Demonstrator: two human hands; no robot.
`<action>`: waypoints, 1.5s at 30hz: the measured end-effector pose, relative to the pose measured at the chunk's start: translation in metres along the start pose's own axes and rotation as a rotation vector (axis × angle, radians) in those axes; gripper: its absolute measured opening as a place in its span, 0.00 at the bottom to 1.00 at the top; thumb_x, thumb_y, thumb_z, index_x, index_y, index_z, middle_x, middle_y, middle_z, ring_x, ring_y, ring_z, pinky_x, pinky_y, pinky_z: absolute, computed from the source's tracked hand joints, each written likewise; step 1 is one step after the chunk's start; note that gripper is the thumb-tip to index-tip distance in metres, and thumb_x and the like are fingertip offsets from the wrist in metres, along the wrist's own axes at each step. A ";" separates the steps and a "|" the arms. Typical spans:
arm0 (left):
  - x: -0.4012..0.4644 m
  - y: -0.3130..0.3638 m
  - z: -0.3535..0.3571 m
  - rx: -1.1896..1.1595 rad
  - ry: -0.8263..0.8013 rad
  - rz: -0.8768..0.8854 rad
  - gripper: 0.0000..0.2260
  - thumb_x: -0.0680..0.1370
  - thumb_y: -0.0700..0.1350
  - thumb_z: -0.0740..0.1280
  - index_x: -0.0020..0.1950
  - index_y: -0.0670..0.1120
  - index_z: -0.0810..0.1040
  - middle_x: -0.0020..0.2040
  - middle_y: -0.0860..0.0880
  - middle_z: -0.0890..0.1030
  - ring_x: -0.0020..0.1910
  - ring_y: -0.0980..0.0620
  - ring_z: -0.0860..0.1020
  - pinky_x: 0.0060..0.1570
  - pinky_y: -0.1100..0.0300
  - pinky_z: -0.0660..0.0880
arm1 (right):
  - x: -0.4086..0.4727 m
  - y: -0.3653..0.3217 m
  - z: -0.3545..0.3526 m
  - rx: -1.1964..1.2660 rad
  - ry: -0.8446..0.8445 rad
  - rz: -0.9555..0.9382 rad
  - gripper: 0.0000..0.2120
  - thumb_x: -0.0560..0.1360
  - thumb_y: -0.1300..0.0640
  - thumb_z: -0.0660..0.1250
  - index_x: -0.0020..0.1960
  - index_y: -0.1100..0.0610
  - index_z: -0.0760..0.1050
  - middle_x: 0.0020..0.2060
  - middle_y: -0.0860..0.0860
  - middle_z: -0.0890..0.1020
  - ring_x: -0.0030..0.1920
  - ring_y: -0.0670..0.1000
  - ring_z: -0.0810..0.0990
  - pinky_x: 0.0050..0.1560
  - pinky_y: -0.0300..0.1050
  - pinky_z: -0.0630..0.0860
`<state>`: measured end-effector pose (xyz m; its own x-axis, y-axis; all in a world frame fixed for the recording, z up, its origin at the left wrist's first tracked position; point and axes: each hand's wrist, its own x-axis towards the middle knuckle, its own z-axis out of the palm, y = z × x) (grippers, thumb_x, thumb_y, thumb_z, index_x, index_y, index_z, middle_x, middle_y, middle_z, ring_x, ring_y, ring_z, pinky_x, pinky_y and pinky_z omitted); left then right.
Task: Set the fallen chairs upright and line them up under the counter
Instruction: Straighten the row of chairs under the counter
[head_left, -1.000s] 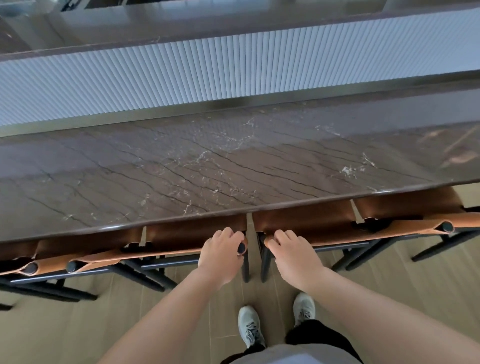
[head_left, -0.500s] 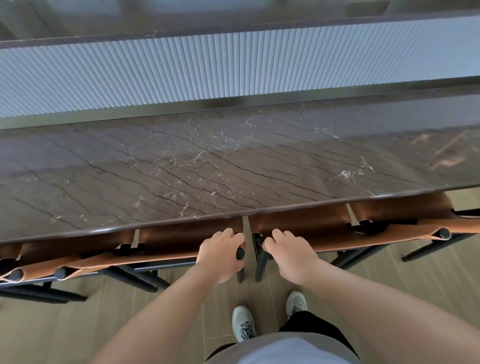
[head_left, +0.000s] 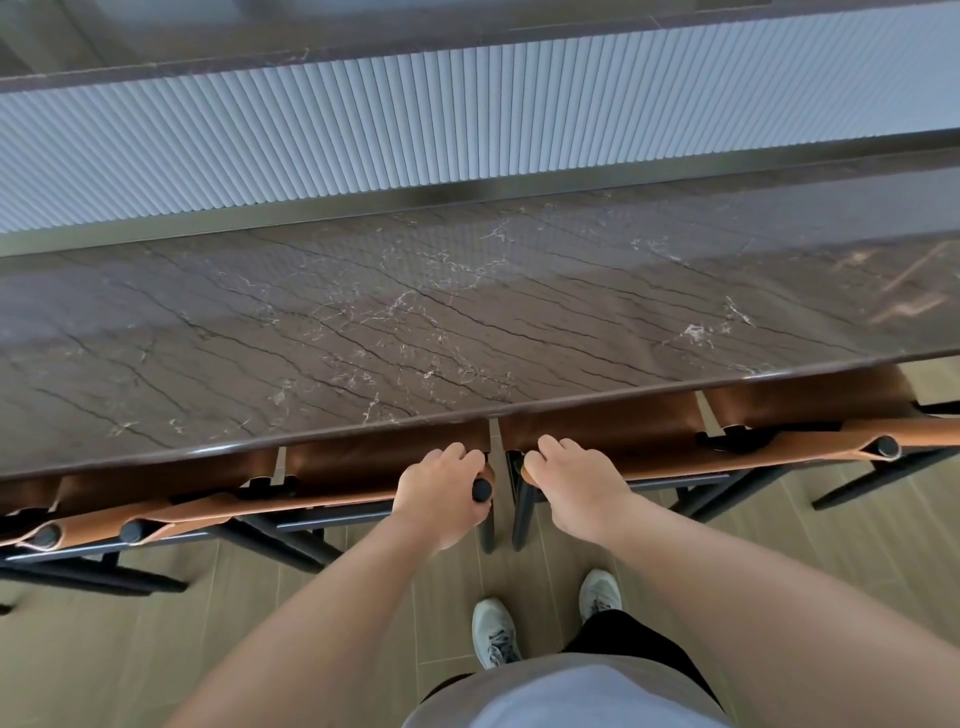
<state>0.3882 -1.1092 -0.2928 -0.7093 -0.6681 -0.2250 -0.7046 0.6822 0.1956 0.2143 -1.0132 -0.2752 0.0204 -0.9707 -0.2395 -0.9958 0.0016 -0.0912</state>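
Nearest, the left hand (head_left: 444, 493) is curled round the black-capped top rail of a tan leather sling chair with black metal legs (head_left: 332, 467); the right hand (head_left: 576, 480) grips the neighbouring matching chair (head_left: 675, 441). Both chairs stand upright, tucked under the dark veined marble table (head_left: 415, 322). Knuckles could be pinched against the table edge if the chairs are pushed further. No containers are seen.

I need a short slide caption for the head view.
Left hand and right hand grip adjacent chair backs under the marble counter.
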 end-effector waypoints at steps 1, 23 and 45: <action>0.000 0.000 0.000 0.003 0.006 -0.004 0.13 0.75 0.58 0.67 0.55 0.54 0.71 0.46 0.55 0.67 0.48 0.50 0.73 0.38 0.57 0.67 | 0.000 0.000 0.000 0.002 0.004 0.006 0.18 0.69 0.64 0.71 0.57 0.56 0.70 0.50 0.54 0.73 0.47 0.55 0.75 0.35 0.45 0.67; 0.020 0.098 -0.047 -1.613 0.102 -0.484 0.19 0.63 0.49 0.70 0.53 0.46 0.82 0.41 0.49 0.82 0.38 0.54 0.79 0.39 0.61 0.71 | -0.052 0.095 -0.019 1.402 0.235 0.536 0.02 0.77 0.53 0.68 0.48 0.51 0.79 0.45 0.49 0.83 0.45 0.50 0.82 0.48 0.47 0.80; 0.105 0.424 -0.028 -1.608 0.039 -0.423 0.16 0.68 0.47 0.66 0.54 0.47 0.82 0.46 0.46 0.84 0.43 0.51 0.81 0.44 0.56 0.75 | -0.254 0.396 -0.025 1.908 0.378 0.727 0.05 0.79 0.57 0.67 0.51 0.56 0.80 0.41 0.52 0.85 0.44 0.53 0.83 0.43 0.47 0.79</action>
<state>0.0148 -0.8988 -0.2064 -0.4572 -0.7372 -0.4975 -0.1196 -0.5033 0.8558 -0.1879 -0.7719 -0.2262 -0.5083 -0.6691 -0.5422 0.5118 0.2718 -0.8150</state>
